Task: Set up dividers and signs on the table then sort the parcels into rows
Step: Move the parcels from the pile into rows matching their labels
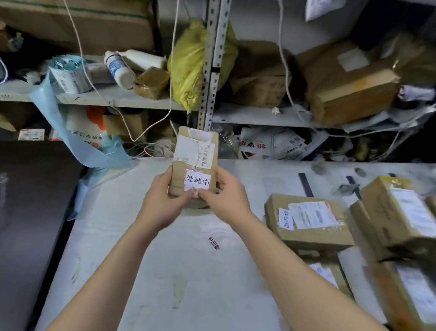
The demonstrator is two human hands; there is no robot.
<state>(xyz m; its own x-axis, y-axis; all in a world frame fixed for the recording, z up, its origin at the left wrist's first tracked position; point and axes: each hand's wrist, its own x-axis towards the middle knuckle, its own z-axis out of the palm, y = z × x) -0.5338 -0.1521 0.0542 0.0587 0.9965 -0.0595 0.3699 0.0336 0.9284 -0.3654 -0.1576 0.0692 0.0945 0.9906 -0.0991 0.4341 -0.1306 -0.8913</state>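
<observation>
Left hand [167, 198] and right hand [226, 197] clasp an upright brown cardboard parcel [196, 148] over the white table [177, 266], pinching its white paper sign [197, 180]. A careless pull could tear the sign or topple the parcel.

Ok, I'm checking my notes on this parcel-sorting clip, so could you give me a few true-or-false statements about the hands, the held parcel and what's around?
1. The left hand and right hand both hold one brown parcel. True.
2. The white sign on that parcel is blank. False: it bears printed black characters.
3. The other parcels lie on the table to the person's right. True.
4. The yellow bag lies on the table beside the hands. False: it sits up on the shelf behind the table.
</observation>
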